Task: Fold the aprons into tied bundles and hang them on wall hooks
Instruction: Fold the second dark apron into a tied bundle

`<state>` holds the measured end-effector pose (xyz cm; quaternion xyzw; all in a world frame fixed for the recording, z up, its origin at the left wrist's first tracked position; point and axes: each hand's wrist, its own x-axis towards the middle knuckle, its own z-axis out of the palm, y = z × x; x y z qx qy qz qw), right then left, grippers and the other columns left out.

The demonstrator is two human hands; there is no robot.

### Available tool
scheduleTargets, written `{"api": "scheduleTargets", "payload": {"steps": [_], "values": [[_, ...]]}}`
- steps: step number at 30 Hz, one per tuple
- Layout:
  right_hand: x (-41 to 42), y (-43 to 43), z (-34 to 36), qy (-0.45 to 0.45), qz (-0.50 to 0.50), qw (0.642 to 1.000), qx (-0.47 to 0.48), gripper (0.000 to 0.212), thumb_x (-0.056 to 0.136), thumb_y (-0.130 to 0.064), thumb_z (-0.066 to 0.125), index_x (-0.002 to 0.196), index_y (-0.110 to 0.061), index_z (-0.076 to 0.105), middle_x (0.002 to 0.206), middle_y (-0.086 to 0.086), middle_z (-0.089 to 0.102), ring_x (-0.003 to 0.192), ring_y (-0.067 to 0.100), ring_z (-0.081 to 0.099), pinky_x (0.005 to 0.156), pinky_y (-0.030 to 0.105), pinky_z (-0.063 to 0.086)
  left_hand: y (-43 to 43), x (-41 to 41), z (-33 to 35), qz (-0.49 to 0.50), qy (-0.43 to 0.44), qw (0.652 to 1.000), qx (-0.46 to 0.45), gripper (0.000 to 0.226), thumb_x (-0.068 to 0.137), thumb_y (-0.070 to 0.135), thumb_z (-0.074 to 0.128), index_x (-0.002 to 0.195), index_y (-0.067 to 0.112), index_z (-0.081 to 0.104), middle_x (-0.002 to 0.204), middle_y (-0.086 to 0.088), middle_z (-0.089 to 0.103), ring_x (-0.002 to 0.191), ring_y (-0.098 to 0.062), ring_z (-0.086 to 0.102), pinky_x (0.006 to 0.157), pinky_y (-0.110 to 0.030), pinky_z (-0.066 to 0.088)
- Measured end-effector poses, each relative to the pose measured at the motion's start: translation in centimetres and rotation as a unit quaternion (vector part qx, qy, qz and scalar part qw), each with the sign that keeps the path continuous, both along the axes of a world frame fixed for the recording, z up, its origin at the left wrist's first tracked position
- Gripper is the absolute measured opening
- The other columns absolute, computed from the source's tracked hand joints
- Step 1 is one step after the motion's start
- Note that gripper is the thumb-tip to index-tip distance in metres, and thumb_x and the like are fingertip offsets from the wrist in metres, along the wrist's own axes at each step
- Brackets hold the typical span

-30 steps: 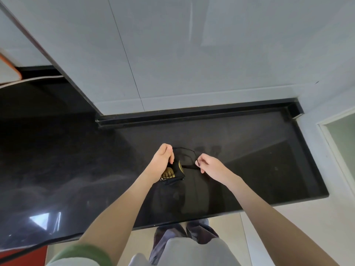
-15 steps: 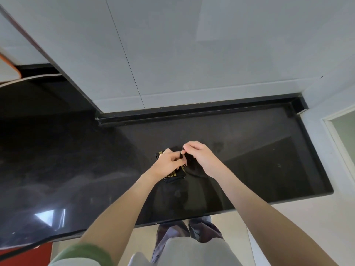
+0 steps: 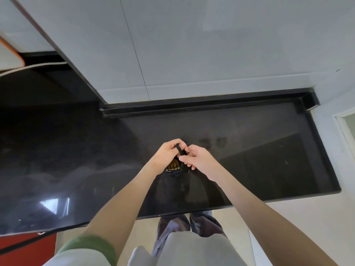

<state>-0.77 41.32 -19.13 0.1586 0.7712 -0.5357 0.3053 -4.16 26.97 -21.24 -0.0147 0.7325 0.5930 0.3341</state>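
Observation:
A small folded black apron bundle (image 3: 174, 167) with a gold printed patch lies on the glossy black countertop (image 3: 259, 150), mostly hidden under my hands. My left hand (image 3: 166, 154) grips the bundle from the left, and a black apron strap (image 3: 179, 148) runs over its fingers. My right hand (image 3: 197, 158) pinches that strap just to the right, touching the left hand. No wall hooks are in view.
A white tiled wall (image 3: 192, 54) rises behind the counter's raised black back ledge (image 3: 192, 106). The counter's front edge (image 3: 211, 209) runs just above my legs. A white door frame (image 3: 343, 123) stands at the right; an orange-edged object (image 3: 9, 52) sits far left.
My right hand came in from the right, where it held the strap loop out, and closed up against the left hand. The strap now lies across my left fingers.

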Motion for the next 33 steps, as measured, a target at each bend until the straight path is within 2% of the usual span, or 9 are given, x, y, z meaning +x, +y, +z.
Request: {"api": "scheduleTargets", "payload": {"steps": [9, 13, 16, 19, 23, 26, 29, 31, 33], "values": [[-1.1, -0.3, -0.1, 0.029, 0.078, 0.993, 0.078, 0.026, 0.092, -0.038, 0.061, 0.078, -0.019, 0.050, 0.076, -0.003, 0.055, 0.071, 0.009, 0.053, 0.064, 0.020, 0.042, -0.4, -0.2, -0.4, 0.026, -0.032, 0.999, 0.018, 0.029, 0.093, -0.003, 0.036, 0.082, 0.014, 0.058, 0.088, -0.003, 0.060, 0.086, -0.018, 0.057, 0.083, -0.036, 0.050], [-1.1, 0.8, -0.3, -0.013, 0.073, 0.997, -0.023, 0.018, 0.096, -0.030, 0.057, 0.084, -0.016, 0.059, 0.077, 0.000, 0.058, 0.072, 0.010, 0.055, 0.069, 0.022, 0.048, -0.7, -0.3, -0.7, 0.030, -0.058, 0.997, 0.044, 0.039, 0.106, 0.027, 0.030, 0.080, 0.016, 0.058, 0.068, -0.010, 0.052, 0.075, -0.021, 0.053, 0.084, -0.036, 0.046], [-0.8, 2.4, -0.4, -0.037, 0.045, 0.987, -0.149, 0.019, 0.101, -0.018, 0.047, 0.098, -0.011, 0.064, 0.083, 0.005, 0.064, 0.077, 0.013, 0.061, 0.075, 0.025, 0.053, -0.4, -0.3, -0.4, 0.035, -0.055, 0.996, 0.059, 0.038, 0.106, 0.023, 0.029, 0.080, 0.010, 0.054, 0.052, 0.000, 0.042, 0.060, -0.011, 0.053, 0.079, -0.029, 0.045], [-0.9, 3.2, 0.0, -0.060, 0.061, 0.981, -0.176, 0.022, 0.103, -0.013, 0.041, 0.112, -0.008, 0.061, 0.090, 0.008, 0.069, 0.081, 0.016, 0.067, 0.076, 0.025, 0.054, -0.3, -0.3, -0.2, 0.029, -0.040, 0.997, 0.056, 0.039, 0.106, 0.022, 0.030, 0.076, 0.011, 0.052, 0.053, 0.000, 0.041, 0.059, -0.006, 0.053, 0.078, -0.022, 0.046], [-1.3, 2.3, 0.3, -0.059, 0.084, 0.988, -0.114, 0.013, 0.100, -0.006, 0.047, 0.103, -0.008, 0.059, 0.084, 0.011, 0.071, 0.074, 0.020, 0.067, 0.071, 0.030, 0.056, -0.4, -0.4, -0.4, 0.012, -0.031, 0.998, 0.045, 0.039, 0.106, 0.026, 0.030, 0.078, 0.013, 0.053, 0.057, -0.002, 0.042, 0.061, -0.008, 0.053, 0.080, -0.025, 0.047], [-1.4, 1.1, 0.3, -0.047, 0.089, 0.995, -0.007, 0.011, 0.098, -0.017, 0.055, 0.090, -0.010, 0.053, 0.072, 0.011, 0.070, 0.057, 0.019, 0.064, 0.052, 0.028, 0.051, -0.3, -0.3, -0.6, 0.016, -0.035, 0.999, 0.035, 0.039, 0.106, 0.030, 0.030, 0.081, 0.016, 0.056, 0.059, 0.001, 0.046, 0.065, -0.009, 0.051, 0.083, -0.031, 0.046], [-1.4, 0.4, -0.2, 0.013, 0.134, 0.983, 0.128, 0.026, 0.098, -0.033, 0.053, 0.080, -0.015, 0.044, 0.062, 0.006, 0.066, 0.037, 0.011, 0.054, 0.038, 0.020, 0.042, 0.2, 0.2, -0.4, 0.034, -0.013, 0.999, 0.026, 0.038, 0.106, 0.030, 0.026, 0.096, 0.019, 0.061, 0.088, -0.002, 0.063, 0.089, -0.014, 0.059, 0.090, -0.030, 0.048], [-1.3, 0.3, -0.5, 0.032, 0.131, 0.977, 0.163, 0.029, 0.097, -0.036, 0.053, 0.077, -0.018, 0.042, 0.061, 0.005, 0.064, 0.034, 0.010, 0.050, 0.038, 0.019, 0.041, 0.6, 0.5, -0.3, 0.034, 0.001, 0.999, 0.021, 0.039, 0.106, 0.031, 0.024, 0.106, 0.023, 0.063, 0.109, -0.003, 0.063, 0.104, -0.015, 0.059, 0.094, -0.027, 0.048], [-1.2, 0.8, -0.5, 0.039, 0.116, 0.981, 0.150, 0.028, 0.096, -0.034, 0.056, 0.076, -0.018, 0.045, 0.061, 0.005, 0.064, 0.034, 0.010, 0.050, 0.041, 0.020, 0.043, 0.6, 0.5, -0.2, 0.032, 0.002, 0.999, 0.023, 0.041, 0.106, 0.031, 0.024, 0.109, 0.023, 0.064, 0.110, -0.002, 0.062, 0.106, -0.014, 0.058, 0.094, -0.026, 0.048]]}}
